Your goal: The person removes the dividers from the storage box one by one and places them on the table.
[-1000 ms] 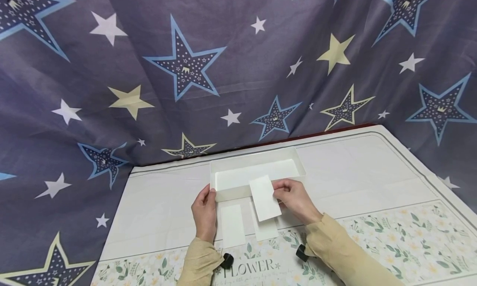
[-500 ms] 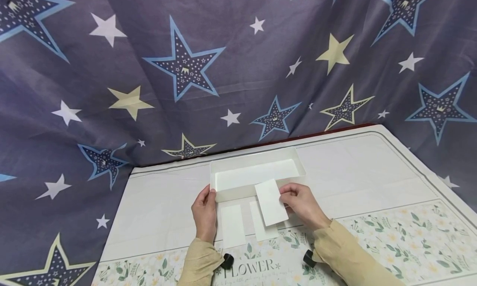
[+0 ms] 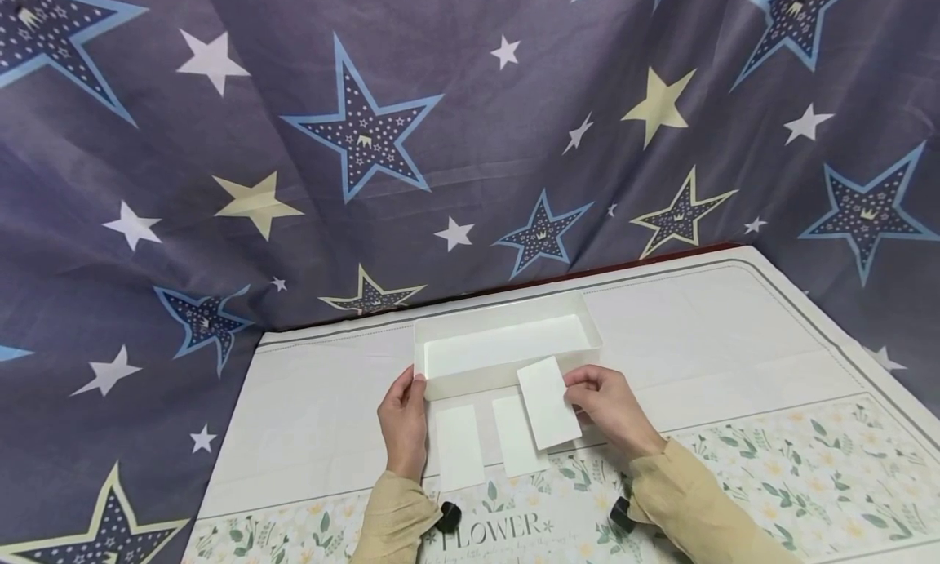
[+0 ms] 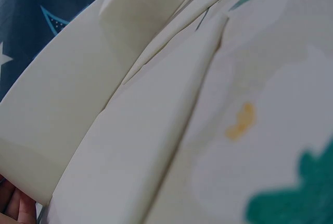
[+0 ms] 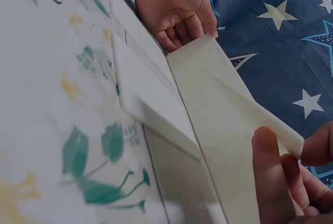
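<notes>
A long, white, open-topped box (image 3: 470, 379) stands near the back of the table. My left hand (image 3: 404, 425) grips its left front corner, thumb at the rim and fingers at the end wall. Between thumb and fingers, my right hand (image 3: 611, 407) pinches a white rectangular card (image 3: 549, 403) by its right edge. That card is tilted in front of the box's right part and overlaps one of two similar white cards. The left card (image 3: 459, 447) and the right card (image 3: 512, 441) lie flat before the box. In the right wrist view the held card (image 5: 276, 122) appears nearly edge-on.
A white tablecloth (image 3: 308, 409) with a floral printed band (image 3: 800, 474) covers the table. Behind the table's back edge hangs a dark star-patterned curtain (image 3: 470, 99). A black device (image 3: 448, 517) sits at the left wrist, another (image 3: 622, 513) at the right.
My right hand has drawn the held card rightward and slightly toward me, uncovering more of the right card on the table. The left hand and the box have stayed put.
</notes>
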`<state>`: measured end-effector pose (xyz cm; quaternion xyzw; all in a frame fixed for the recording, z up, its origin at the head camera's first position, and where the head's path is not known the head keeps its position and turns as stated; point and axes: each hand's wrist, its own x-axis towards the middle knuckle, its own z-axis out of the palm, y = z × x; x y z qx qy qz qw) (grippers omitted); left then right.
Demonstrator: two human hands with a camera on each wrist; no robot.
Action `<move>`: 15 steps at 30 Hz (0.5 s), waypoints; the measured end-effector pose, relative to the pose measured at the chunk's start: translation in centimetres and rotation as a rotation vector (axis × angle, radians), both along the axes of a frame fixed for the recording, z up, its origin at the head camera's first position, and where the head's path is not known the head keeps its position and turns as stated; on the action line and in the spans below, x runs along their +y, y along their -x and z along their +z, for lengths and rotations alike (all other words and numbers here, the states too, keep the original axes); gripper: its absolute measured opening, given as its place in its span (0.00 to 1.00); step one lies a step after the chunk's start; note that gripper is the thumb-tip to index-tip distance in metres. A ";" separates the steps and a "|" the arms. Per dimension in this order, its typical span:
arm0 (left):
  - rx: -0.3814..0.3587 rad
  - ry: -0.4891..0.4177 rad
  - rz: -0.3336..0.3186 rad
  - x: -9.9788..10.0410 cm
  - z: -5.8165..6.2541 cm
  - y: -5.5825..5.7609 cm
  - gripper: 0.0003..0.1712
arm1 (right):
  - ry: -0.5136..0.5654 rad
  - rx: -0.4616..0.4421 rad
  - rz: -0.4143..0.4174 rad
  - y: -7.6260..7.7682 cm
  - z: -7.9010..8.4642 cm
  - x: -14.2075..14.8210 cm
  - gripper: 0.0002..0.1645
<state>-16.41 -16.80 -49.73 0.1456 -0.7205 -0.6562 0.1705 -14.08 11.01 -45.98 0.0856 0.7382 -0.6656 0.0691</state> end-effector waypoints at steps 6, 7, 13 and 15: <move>0.001 -0.007 0.007 0.0 0.0 0.0 0.20 | -0.029 -0.015 -0.017 -0.4 -0.3 0.5 0.13; 0.002 -0.008 0.008 0.0 0.0 0.0 0.20 | -0.031 -0.012 -0.020 -0.4 -0.3 0.6 0.13; 0.000 -0.005 0.001 -0.1 -0.1 0.0 0.21 | -0.020 0.005 -0.028 -0.4 -0.3 1.1 0.12; 0.000 -0.005 -0.003 -0.1 0.0 0.0 0.21 | -0.035 0.011 -0.027 -0.4 -0.3 1.3 0.12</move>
